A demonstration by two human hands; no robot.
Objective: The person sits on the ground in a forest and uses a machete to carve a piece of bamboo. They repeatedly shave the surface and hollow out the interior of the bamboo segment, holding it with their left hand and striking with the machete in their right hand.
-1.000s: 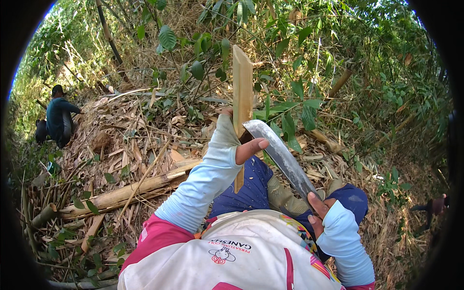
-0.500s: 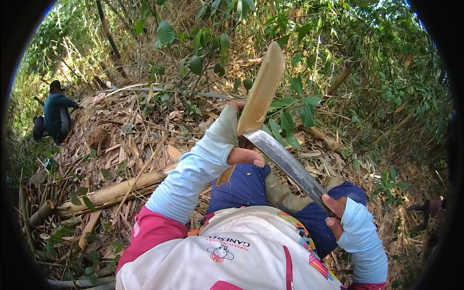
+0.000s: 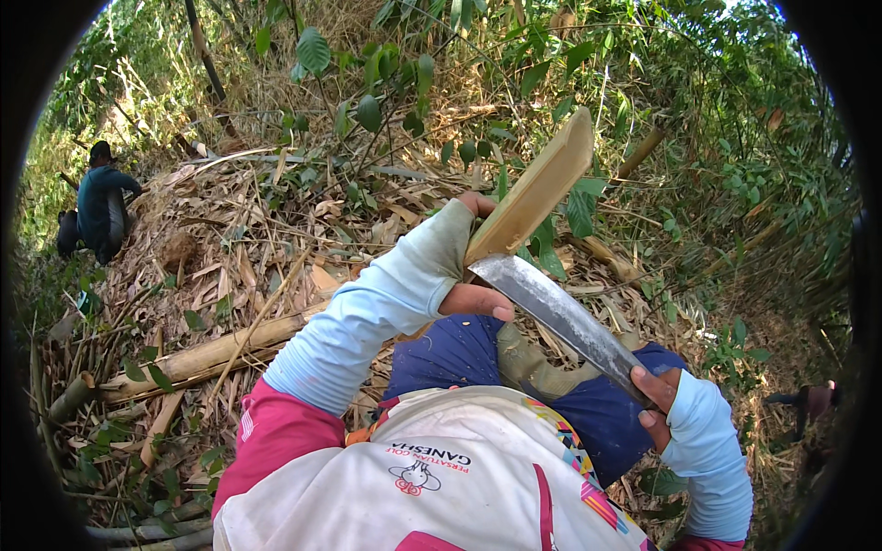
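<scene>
Nearest, the right hand (image 3: 663, 397) has its grip clenched on the knife (image 3: 560, 317) handle, the blade's edge resting against the bamboo slat (image 3: 537, 188). The left hand (image 3: 464, 266) clasps the slat's lower end, holding it tilted up over the knees. The slat looks light, stiff and splintery, best held low, clear of the blade; beyond lie bamboo poles (image 3: 197, 356), and a person (image 3: 96, 207) crouches.

Bamboo slat (image 3: 537, 188) above blade (image 3: 560, 317) (touching), bamboo pole (image 3: 197, 356) left, person (image 3: 99, 207) far left
</scene>
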